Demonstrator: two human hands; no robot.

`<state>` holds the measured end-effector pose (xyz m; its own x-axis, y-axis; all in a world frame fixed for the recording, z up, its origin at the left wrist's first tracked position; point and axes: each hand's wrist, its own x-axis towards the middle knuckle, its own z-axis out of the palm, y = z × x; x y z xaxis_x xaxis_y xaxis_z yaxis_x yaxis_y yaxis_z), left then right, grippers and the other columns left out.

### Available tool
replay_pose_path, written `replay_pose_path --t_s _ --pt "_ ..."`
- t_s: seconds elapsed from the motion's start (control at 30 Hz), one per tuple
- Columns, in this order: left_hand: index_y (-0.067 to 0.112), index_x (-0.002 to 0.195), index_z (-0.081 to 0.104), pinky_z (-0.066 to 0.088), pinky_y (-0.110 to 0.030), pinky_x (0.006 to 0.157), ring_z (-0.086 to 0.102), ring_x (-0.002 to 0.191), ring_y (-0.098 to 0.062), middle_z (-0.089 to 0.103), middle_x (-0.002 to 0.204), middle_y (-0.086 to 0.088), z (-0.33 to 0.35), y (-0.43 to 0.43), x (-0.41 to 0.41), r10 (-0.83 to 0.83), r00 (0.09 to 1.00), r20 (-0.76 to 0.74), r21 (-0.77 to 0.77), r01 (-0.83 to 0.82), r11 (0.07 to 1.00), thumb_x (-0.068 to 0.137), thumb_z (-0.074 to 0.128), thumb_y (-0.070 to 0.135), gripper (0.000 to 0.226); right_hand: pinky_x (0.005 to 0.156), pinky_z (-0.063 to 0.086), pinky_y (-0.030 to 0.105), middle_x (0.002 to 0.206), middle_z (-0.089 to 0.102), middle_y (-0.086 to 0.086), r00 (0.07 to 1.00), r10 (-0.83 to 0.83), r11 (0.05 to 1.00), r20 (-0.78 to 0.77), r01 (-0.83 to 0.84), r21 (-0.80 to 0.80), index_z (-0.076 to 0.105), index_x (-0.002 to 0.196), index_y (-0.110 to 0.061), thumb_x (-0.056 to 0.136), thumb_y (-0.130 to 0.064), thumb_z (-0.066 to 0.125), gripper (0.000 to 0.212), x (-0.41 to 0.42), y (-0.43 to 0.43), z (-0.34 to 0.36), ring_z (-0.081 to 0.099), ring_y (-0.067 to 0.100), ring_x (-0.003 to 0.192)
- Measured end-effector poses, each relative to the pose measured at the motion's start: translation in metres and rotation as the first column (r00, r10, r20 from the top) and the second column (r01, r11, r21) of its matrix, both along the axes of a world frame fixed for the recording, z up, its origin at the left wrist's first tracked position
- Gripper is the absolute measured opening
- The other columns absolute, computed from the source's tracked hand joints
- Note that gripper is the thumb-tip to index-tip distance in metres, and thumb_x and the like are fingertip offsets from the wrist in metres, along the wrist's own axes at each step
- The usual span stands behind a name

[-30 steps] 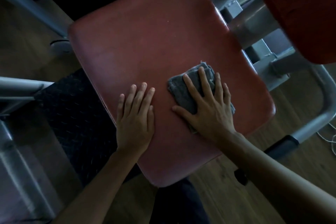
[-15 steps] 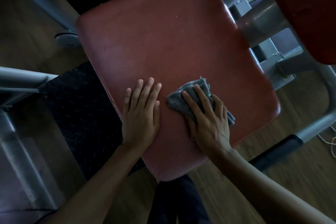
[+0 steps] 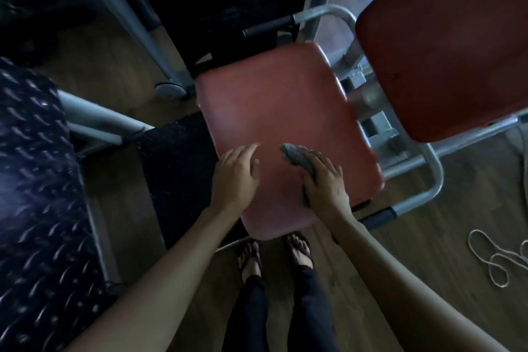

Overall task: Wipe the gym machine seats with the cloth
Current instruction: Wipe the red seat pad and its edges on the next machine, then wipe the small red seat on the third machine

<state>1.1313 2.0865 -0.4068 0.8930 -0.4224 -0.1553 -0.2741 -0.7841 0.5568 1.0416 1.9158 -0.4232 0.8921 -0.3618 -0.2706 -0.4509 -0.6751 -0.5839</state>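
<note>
The cloth (image 3: pixel 297 158), a grey bunched rag, lies on the near right part of the red seat pad (image 3: pixel 274 111), pressed down under the right hand (image 3: pixel 324 183); its free end pokes out past the fingertips toward the far left. The right hand's grip is flattened onto the cloth rather than curled around it. The left hand (image 3: pixel 235 173) is spread and empty at the pad's near left edge, and motion blur hides whether it touches the vinyl or hovers just above. Nearest of all, the person's sandalled feet (image 3: pixel 274 254) stand on the wood floor just beside the pad's near edge.

To wipe well, my judgement is that the palm should keep even pressure and carry the cloth in overlapping strokes from the near edge toward the far edge, with the left hand steadying the pad and staying out of the stroke's path. The bunched cloth covers little, so flattening it would help.

Most of the pad beyond the hands is bare and open for long strokes. On the right, the grey metal frame (image 3: pixel 428 168) runs close along the pad's edge, so knuckles could catch there. A second red pad (image 3: pixel 445 46) sits farther right, raised above the frame. A looped cord (image 3: pixel 497 260) lies on the floor, well apart.
</note>
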Motion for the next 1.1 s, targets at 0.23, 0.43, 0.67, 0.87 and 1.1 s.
replay_pose_path --t_s 0.23,0.43,0.67,0.87,1.1 --pt "0.016 0.131 0.059 0.045 -0.031 0.095 0.057 0.116 -0.02 0.064 0.126 -0.003 0.116 0.032 -0.078 0.216 0.974 0.06 0.014 -0.218 0.976 0.097 0.053 0.017 0.034 0.097 0.019 0.016 0.143 0.054 -0.006 0.957 0.263 0.963 0.123 -0.268 0.027 0.054 0.139 -0.024 0.101 -0.028 0.051 0.039 -0.031 -0.002 0.12 0.044 0.014 0.131" --pt "0.021 0.127 0.061 0.051 -0.036 0.095 0.061 0.112 -0.018 0.066 0.123 0.002 0.182 0.049 -0.183 0.512 0.851 0.118 0.003 -0.516 0.857 0.096 0.054 0.021 0.031 0.103 0.027 0.028 0.148 0.048 -0.001 0.831 0.536 0.838 0.149 -0.545 0.019 0.049 0.143 -0.024 0.103 -0.031 0.048 0.041 -0.076 0.007 0.185 0.044 0.027 0.126" --pt "0.023 0.123 0.063 0.052 -0.032 0.072 0.066 0.09 -0.02 0.07 0.112 -0.001 0.256 0.106 -0.385 0.806 0.572 0.15 0.032 -0.818 0.575 0.097 0.052 0.024 0.028 0.106 0.031 0.032 0.147 0.047 -0.007 0.482 0.857 0.486 0.183 -0.873 0.024 0.049 0.143 -0.03 0.101 -0.033 0.05 0.041 -0.178 0.081 0.251 0.041 0.024 0.126" --pt "0.024 0.117 0.065 0.049 -0.034 0.087 0.063 0.104 -0.022 0.068 0.115 0.002 0.284 0.158 -0.592 0.933 0.231 0.275 0.109 -0.972 0.208 0.091 0.039 0.037 0.039 0.107 0.042 0.044 0.133 0.06 -0.008 0.097 0.963 0.077 0.253 -0.993 0.085 0.057 0.133 -0.032 0.089 -0.043 0.045 0.047 -0.32 0.196 0.268 0.054 0.021 0.123" --pt "0.024 0.115 0.068 0.054 -0.041 0.087 0.066 0.104 -0.025 0.07 0.115 0.0 0.295 0.198 -0.86 0.941 -0.229 0.25 -0.009 -0.972 -0.234 0.086 0.042 0.039 0.042 0.101 0.045 0.043 0.132 0.061 -0.008 -0.274 0.911 -0.315 0.307 -0.945 0.091 0.06 0.131 -0.028 0.094 -0.044 0.047 0.043 -0.55 0.33 0.272 0.059 0.021 0.114"
